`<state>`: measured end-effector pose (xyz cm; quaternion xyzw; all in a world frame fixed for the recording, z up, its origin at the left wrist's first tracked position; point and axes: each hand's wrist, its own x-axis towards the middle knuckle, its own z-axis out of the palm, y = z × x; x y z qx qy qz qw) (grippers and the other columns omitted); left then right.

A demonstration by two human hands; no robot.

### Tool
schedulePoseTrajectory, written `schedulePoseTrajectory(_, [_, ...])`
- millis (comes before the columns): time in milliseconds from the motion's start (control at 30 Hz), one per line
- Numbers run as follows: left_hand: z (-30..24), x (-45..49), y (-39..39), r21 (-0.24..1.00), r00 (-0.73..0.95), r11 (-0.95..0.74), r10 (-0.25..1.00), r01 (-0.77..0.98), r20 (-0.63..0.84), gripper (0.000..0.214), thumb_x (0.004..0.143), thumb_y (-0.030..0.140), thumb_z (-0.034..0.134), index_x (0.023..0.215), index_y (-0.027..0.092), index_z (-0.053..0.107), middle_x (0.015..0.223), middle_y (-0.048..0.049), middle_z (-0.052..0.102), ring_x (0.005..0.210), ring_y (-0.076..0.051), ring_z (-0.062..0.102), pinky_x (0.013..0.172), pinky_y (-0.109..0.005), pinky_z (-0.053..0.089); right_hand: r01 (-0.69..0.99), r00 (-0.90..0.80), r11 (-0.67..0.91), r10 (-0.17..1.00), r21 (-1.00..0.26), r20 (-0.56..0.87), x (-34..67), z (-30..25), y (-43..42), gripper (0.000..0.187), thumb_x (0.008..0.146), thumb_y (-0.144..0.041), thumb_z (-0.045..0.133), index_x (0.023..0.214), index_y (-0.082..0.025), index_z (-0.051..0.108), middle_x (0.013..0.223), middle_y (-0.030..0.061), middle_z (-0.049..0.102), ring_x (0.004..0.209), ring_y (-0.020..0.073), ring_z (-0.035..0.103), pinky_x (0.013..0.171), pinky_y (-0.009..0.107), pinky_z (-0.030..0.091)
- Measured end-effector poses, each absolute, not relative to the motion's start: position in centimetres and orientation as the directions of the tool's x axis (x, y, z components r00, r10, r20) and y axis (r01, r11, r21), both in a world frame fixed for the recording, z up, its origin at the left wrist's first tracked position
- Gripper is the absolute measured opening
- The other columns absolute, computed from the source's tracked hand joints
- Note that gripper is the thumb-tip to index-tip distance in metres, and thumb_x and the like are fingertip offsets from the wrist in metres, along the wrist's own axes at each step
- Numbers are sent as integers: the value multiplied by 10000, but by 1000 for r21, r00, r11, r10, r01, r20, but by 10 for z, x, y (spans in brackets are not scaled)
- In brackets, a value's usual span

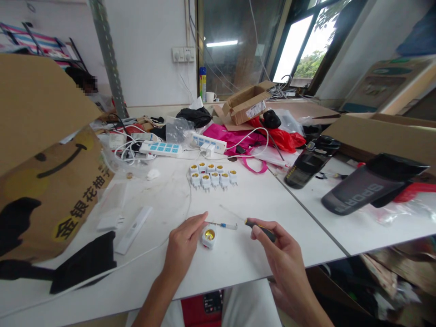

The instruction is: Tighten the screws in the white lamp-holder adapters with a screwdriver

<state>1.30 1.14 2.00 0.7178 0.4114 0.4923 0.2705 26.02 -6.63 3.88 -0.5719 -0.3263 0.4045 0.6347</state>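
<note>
Right hand (284, 268): gripping screwdriver (260, 229)
Left hand (182, 247): loosely open, just beside socket (209, 237)
Writing: "SPORT" on bottle (361, 195); Chinese characters on carton (51, 195)
Cut off: carton, at left edge

A hand could pass over the white laminate tabletop (238, 245) between the left hand (182, 247) and the rows of white lamp-socket adapters (211, 177), crossing a thin white cable (188, 202); a large brown paper bag (44, 195) blocks leftward, a dark grey plastic sports bottle (371, 184) rightward
</note>
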Motion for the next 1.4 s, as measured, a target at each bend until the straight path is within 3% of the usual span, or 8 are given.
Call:
schedulePoseTrajectory(133, [21, 11, 11, 927, 22, -285, 957, 244, 289, 278, 1063, 458, 706, 1214, 275, 850, 1232, -42, 889, 1181, -278, 845, 1124, -445, 663, -126, 466, 21, 884, -992, -41, 273, 27, -67, 476, 888, -622, 875, 1093, -207, 764, 985, 76, 802, 889, 240, 739, 912, 397, 602])
schedulePoseTrajectory(267, [20, 11, 12, 980, -43, -163, 985, 114, 169, 383, 1045, 568, 696, 1126, 222, 837, 1146, -86, 905, 1111, -282, 858, 1072, -443, 673, 232, 409, 3, 907, -973, 100, 262, 30, -72, 426, 1062, -638, 637, 931, -233, 663, 729, -12, 597, 711, 202, 604, 704, 322, 538])
schedulePoseTrajectory(400, [20, 11, 15, 995, -104, -100, 990, -14, 98, 474, 1050, 614, 666, 1108, 169, 818, 1107, -129, 904, 1035, -281, 862, 978, -425, 687, 469, 154, 170, 950, -866, 270, 231, 25, -67, 324, 1013, -474, 760, 924, -257, 536, 908, 6, 638, 834, 204, 643, 791, 320, 566])
schedulePoseTrajectory(533, [20, 17, 14, 987, -61, -51, 997, -149, 42, 506, 1059, 623, 651, 1168, 148, 788, 1196, -162, 884, 1124, -296, 844, 1037, -448, 658, 507, 32, 282, 938, -814, 345, 199, 10, -55, 357, 889, -274, 864, 1032, -259, 538, 1269, 100, 712, 1187, 283, 698, 1014, 416, 583])
schedulePoseTrajectory(867, [24, 22, -1, 980, -77, -56, 996, -188, 43, 392, 1030, 601, 722, 1018, 209, 717, 1258, -154, 871, 1177, -294, 814, 1125, -467, 570, 496, 8, 360, 908, -790, 419, 194, 24, -40, 248, 994, -187, 694, 1069, -290, 482, 1285, 78, 726, 1122, 227, 736, 949, 369, 603])
schedulePoseTrajectory(1133, [33, 26, 5, 711, -27, 122, 981, -692, -195, 530, 705, 473, 1046, 1022, 113, 819, 819, -24, 751, 737, -124, 675, 681, -231, 553, 492, 27, 404, 878, -771, 477, 204, 65, -32, 289, 964, -174, 710, 1035, -292, 456, 1285, 81, 700, 948, 197, 728, 756, 327, 628])
schedulePoseTrajectory(1267, [48, 37, -1, 652, 83, 210, 972, -728, -220, 531, 698, 457, 1052, 1020, 91, 842, 785, 27, 585, 651, -68, 470, 575, -197, 436, 550, -25, 400, 885, -733, 465, 205, 74, -31, 282, 957, -154, 687, 1045, -283, 452, 1292, 87, 708, 952, 199, 721, 844, 358, 608])
schedulePoseTrajectory(1400, [49, 45, -2, 772, 105, 186, 982, -608, -154, 442, 794, 494, 996, 960, 136, 797, 784, 41, 521, 642, -67, 372, 563, -197, 349, 598, -96, 385, 905, -703, 414, 208, 82, -34, 263, 962, -137, 647, 1098, -280, 473, 1298, 83, 705, 1017, 220, 720, 904, 377, 596])
